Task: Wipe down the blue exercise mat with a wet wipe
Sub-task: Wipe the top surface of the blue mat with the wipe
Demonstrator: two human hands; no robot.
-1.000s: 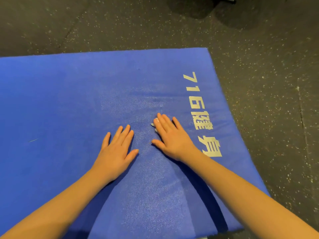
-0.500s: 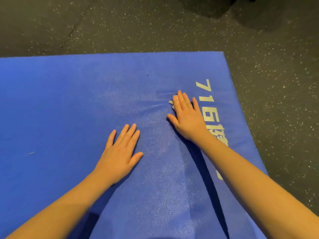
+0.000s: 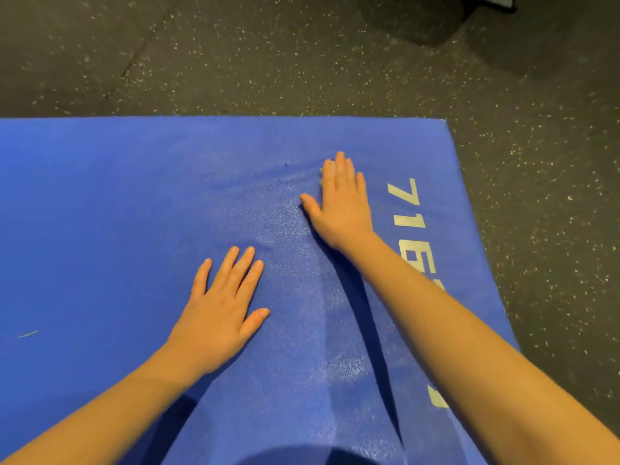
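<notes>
Head view looks down on the blue exercise mat (image 3: 117, 213), which fills the lower and left part of the frame and lies on a dark speckled floor (image 3: 302, 62). The mat's far right corner is in the upper right.

My right hand (image 3: 342, 209) lies palm down on the mat, a little right of the centre, and my arm reaches to it from the lower right corner. Its fingers (image 3: 340, 169) are straight and close together, with the thumb spread to the left. They press on the wet wipe (image 3: 320, 177). Only a small pale green edge of it shows just left of my index finger; the rest is hidden under the hand.

My left hand (image 3: 218, 310) rests flat on the mat, lower and more to the left. Its fingers are straight and a little apart, and it holds nothing.

Between the two hands a lighter, shiny streak (image 3: 295, 243) runs down the mat toward the bottom edge. White printed characters (image 3: 407, 209) stand just right of my right hand, partly covered by my forearm. A thin pale mark (image 3: 28, 333) is near the left edge.
</notes>
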